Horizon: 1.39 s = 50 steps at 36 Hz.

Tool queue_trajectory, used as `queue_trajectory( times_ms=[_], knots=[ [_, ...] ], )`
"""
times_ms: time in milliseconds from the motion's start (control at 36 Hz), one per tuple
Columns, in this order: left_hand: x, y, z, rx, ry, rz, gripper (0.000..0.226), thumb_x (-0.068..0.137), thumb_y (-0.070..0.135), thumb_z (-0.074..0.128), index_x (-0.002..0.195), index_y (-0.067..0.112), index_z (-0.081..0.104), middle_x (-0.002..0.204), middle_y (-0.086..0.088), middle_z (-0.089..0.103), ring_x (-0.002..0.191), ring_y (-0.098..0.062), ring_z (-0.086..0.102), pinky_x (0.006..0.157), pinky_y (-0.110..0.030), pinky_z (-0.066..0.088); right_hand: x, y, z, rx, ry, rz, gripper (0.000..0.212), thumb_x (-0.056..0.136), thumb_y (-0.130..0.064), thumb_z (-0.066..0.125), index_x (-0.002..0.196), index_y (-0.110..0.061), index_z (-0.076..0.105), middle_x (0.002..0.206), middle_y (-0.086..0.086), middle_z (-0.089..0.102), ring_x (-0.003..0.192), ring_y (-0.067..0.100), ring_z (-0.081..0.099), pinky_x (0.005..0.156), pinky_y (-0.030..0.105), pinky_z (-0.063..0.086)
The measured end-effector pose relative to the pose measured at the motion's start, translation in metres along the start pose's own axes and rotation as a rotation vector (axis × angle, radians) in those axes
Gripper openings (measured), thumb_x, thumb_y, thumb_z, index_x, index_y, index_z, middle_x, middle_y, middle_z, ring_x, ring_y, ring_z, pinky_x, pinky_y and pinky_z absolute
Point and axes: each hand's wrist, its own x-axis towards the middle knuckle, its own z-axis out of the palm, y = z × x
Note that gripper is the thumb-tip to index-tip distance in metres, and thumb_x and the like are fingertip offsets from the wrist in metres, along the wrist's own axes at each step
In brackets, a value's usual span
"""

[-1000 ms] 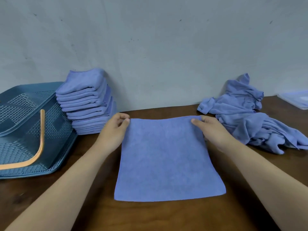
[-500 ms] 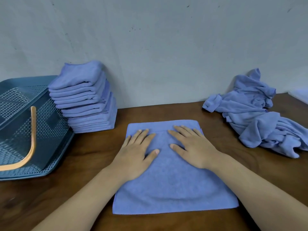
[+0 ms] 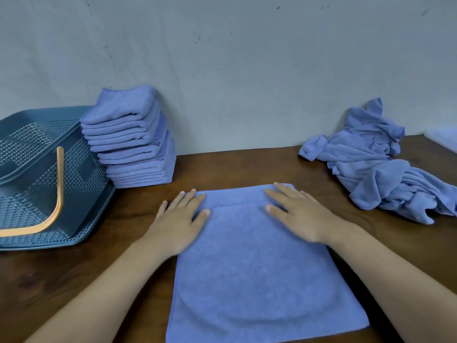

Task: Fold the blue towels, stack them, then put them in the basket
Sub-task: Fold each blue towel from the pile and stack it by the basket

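Far to the left of the spread towel (image 3: 259, 280), the blue mesh basket (image 3: 81, 174) with its orange handle (image 3: 58, 194) showed no towels inside, so the last step of the job appeared not yet begun. Nearer the towel, left of its far corner, a tall stack of folded towels (image 3: 133, 144) stood on the wooden table (image 3: 74, 280), marking the work already done. The person's left hand (image 3: 180, 219) lay flat on the towel's far left corner, fingers straight and spread, gripping nothing, its outer fingers past the edge and over the wood. The towel itself lay smooth and square at the middle of the table; a faint line crossed it near the far edge, and whether that was a fold could not be told. The right hand (image 3: 299, 214) pressed the far right corner in the same way — palm down, fingers extended, nothing held. To the towel's right, well apart from it, a crumpled heap of unfolded towels (image 3: 376, 174) waited, suggesting the folding was perhaps a little past halfway.
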Motion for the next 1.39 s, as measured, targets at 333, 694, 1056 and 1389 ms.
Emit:
queue_trajectory(
  times_ms=[333, 694, 1056, 1389],
  knots=[
    [0.012, -0.026, -0.003, -0.234, 0.365, 0.125, 0.034, 0.11, 0.033, 0.045, 0.143, 0.034, 0.056, 0.149, 0.014, 0.053, 0.144, -0.011, 0.042, 0.12, -0.04, 0.036, 0.012, 0.033, 0.003, 0.037, 0.229, 0.005, 0.059, 0.107, -0.063, 0.029, 0.162, -0.042, 0.035, 0.172, -0.021, 0.018, 0.16, 0.003, 0.008, 0.131, 0.042, 0.012],
    [0.006, -0.037, -0.005, -0.275, 0.284, 0.31, 0.026, 0.096, 0.013, 0.07, 0.099, 0.039, 0.068, 0.101, 0.017, 0.06, 0.101, -0.014, 0.058, 0.085, -0.025, 0.047, 0.012, 0.058, 0.002, 0.075, 0.473, -0.074, 0.016, 0.095, -0.035, 0.068, 0.109, -0.041, 0.074, 0.111, -0.029, 0.063, 0.098, 0.002, 0.053, 0.092, 0.042, 0.052],
    [0.002, -0.024, -0.017, -0.046, 0.246, 0.186, 0.018, 0.092, 0.033, 0.067, 0.082, 0.034, 0.053, 0.086, 0.014, 0.053, 0.087, -0.006, 0.05, 0.08, -0.032, 0.046, 0.004, 0.046, -0.008, 0.052, 0.415, 0.016, 0.01, 0.085, -0.032, 0.068, 0.088, -0.04, 0.061, 0.089, -0.019, 0.06, 0.089, 0.002, 0.05, 0.083, 0.04, 0.049],
    [-0.006, -0.016, -0.016, -0.388, 0.346, 0.136, 0.019, 0.091, 0.011, 0.066, 0.078, 0.022, 0.056, 0.075, 0.006, 0.057, 0.065, -0.011, 0.05, 0.062, -0.026, 0.041, -0.002, 0.039, -0.01, 0.431, 0.469, -0.064, 0.016, 0.091, -0.011, 0.063, 0.085, -0.023, 0.056, 0.074, -0.004, 0.061, 0.071, 0.018, 0.054, 0.065, 0.042, 0.045]
  ],
)
